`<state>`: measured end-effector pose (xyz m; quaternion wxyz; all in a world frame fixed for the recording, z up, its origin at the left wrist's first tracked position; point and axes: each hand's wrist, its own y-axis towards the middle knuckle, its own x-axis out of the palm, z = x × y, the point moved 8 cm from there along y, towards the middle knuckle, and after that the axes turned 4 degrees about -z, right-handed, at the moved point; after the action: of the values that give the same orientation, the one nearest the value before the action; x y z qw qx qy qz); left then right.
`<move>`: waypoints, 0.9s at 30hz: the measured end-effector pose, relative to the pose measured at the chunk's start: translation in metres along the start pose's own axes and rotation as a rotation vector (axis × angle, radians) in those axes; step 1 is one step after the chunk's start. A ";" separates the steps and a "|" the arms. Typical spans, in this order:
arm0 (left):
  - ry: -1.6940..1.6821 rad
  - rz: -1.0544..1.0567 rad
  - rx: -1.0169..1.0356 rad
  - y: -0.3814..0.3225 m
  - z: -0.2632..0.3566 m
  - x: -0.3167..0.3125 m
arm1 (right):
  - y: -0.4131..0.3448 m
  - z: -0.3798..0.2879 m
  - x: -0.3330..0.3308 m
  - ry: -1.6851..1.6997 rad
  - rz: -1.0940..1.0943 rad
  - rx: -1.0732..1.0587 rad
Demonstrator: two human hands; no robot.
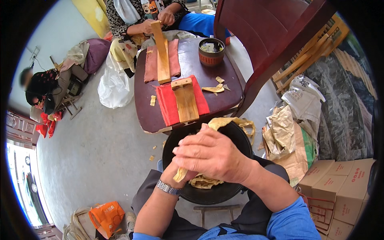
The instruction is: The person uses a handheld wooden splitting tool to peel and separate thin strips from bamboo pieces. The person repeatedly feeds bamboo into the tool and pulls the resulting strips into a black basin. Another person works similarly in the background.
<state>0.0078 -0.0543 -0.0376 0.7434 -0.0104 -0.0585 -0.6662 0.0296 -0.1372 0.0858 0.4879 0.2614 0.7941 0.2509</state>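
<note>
My right hand (210, 153) lies across my left hand (172, 171), palms together, above a black round tub (207, 199) between my knees. A pale yellow strip (222, 122) of soft, flat material is pressed between them. Its short end sticks out near my left wrist, which bears a metal watch; the long end trails over the tub's far right rim. More yellow strips (205, 182) lie in the tub. My left fingers are mostly hidden under the right hand. Just beyond, a wooden block (186, 100) rests on a folded red cloth (165, 105).
Ahead stands a dark red wooden chair (144, 111) bearing a mug (211, 52), yellow scraps (213, 89) and a long wooden tool (163, 63). A person's hands (157, 22) work behind it. Cartons (345, 186) are stacked at right; an orange bag (106, 217) sits lower left.
</note>
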 end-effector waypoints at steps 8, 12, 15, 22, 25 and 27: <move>-0.736 0.005 -0.480 0.026 0.024 0.008 | -0.014 0.007 -0.009 0.122 0.007 -0.024; -0.700 0.041 -0.458 0.027 0.019 0.006 | -0.018 0.007 -0.013 0.118 0.027 -0.013; -0.672 0.029 -0.468 0.026 0.018 0.009 | -0.023 0.009 -0.015 0.139 0.015 0.011; -0.556 0.033 -0.459 0.021 0.014 0.012 | -0.027 0.009 -0.011 0.135 -0.008 0.042; -0.379 -0.122 -0.470 0.017 0.015 0.016 | -0.028 0.022 -0.019 0.210 0.096 0.115; -0.224 -0.260 -0.489 0.010 0.019 0.020 | -0.026 0.033 -0.026 0.300 0.146 0.238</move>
<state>0.0188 -0.0708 -0.0159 0.6164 -0.2550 0.0212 -0.7447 0.0653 -0.1686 0.0719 0.3104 0.3339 0.8609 0.2261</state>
